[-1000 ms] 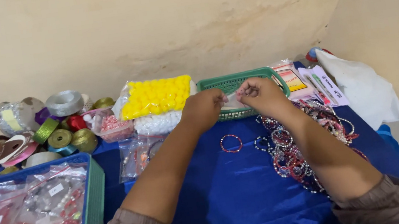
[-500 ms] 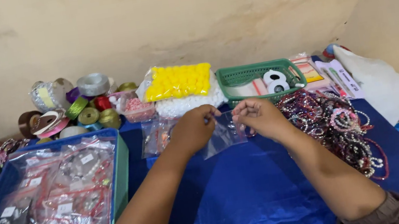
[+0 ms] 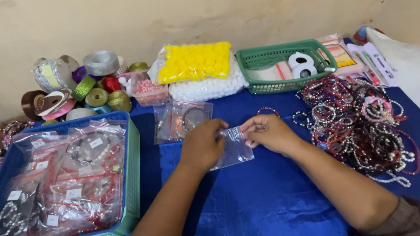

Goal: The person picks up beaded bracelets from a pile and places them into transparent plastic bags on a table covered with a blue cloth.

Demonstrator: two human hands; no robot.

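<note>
Both hands meet over a small clear plastic zip bag lying on the blue cloth. My left hand pinches the bag's left top edge; my right hand pinches its right top edge. The bag looks empty. A single beaded bracelet lies just beyond my right hand. A heap of beaded bracelets spreads to the right of my right hand. Two or three filled clear bags lie just beyond my left hand.
A blue tray with a teal rim at the left holds several bagged, tagged bracelets. Ribbon spools, a yellow and white pompom pack, a green basket with tape rolls and a white bag line the wall.
Both hands came back from the green basket toward me, bringing the clear bag down onto the blue cloth. The view tilted down and left, showing more of the blue tray.
</note>
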